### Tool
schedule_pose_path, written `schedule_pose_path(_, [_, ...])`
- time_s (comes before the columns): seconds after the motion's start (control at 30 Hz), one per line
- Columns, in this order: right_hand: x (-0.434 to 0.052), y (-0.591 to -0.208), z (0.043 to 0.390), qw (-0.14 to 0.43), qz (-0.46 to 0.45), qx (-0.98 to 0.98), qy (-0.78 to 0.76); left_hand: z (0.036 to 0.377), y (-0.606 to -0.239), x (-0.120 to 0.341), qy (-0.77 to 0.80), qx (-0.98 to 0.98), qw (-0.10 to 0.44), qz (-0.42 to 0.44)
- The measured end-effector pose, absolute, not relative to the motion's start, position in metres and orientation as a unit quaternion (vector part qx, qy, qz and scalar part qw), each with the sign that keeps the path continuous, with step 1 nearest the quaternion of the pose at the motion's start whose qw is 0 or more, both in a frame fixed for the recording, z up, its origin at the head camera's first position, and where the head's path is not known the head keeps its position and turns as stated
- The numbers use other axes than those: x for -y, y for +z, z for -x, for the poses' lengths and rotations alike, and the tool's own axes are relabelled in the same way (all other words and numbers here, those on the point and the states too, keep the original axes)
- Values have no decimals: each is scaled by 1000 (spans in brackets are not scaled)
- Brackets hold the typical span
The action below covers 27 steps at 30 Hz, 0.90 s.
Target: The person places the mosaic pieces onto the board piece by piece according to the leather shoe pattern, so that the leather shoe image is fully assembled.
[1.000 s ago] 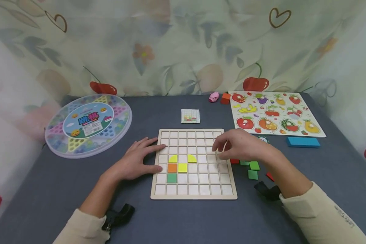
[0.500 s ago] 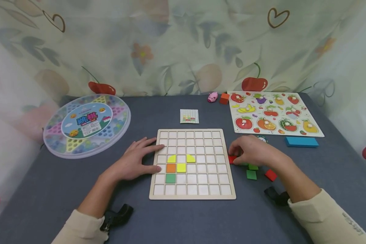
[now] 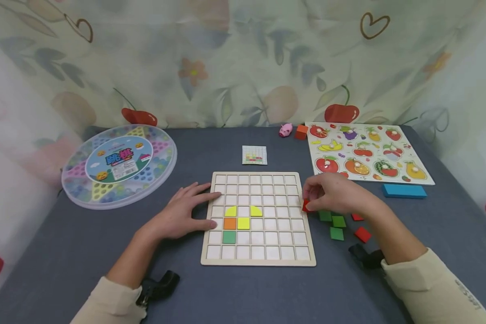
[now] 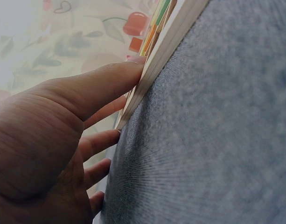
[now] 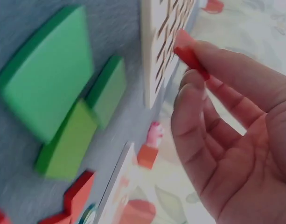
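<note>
A wooden grid board [image 3: 258, 262] lies on the table, with two yellow quarter-round tiles, an orange tile [image 3: 229, 223], a yellow square tile [image 3: 243, 223] and a green tile [image 3: 228, 237] in its cells. My left hand [image 3: 178, 213] rests at the board's left edge, its thumb touching the rim, fingers spread. My right hand [image 3: 334, 193] pinches a red tile [image 5: 191, 55] between thumb and fingers at the board's right edge. Several loose green tiles [image 3: 337, 233] and red tiles [image 3: 362, 234] lie below and beside the right hand.
A small pattern card [image 3: 254, 155] lies behind the board. A round Chinese checkers set [image 3: 168, 168] is at the left, a fruit puzzle board [image 3: 368, 164] at the back right. Nearby are a blue block [image 3: 404, 191], an orange cube [image 3: 301, 132] and a pink pig figure [image 3: 285, 130].
From above the board, my right hand moved right to the loose tiles. It then took a red tile and lifted it back toward the board's edge. The left hand stays at the board.
</note>
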State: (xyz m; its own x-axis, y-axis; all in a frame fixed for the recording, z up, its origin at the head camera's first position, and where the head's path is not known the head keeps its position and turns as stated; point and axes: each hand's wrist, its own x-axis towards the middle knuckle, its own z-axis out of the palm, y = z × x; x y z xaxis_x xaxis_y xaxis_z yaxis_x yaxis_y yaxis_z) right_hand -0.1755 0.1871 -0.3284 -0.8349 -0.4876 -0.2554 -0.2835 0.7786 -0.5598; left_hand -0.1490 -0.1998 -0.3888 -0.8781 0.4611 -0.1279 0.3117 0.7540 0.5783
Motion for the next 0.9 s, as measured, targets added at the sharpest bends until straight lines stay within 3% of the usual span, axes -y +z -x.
schedule_pose_path(0.27, [-146, -328, 174, 241, 209, -891, -324, 149, -388, 200, 280, -928, 135, -207])
schedule_pose_path(0.57, [-87, -333, 164, 292, 270, -860, -320, 148, -386, 199, 275, -930, 141, -201])
schedule_pose_path(0.9, [-52, -342, 153, 263, 301, -878, -265, 149, -386, 198, 282, -927, 133, -207])
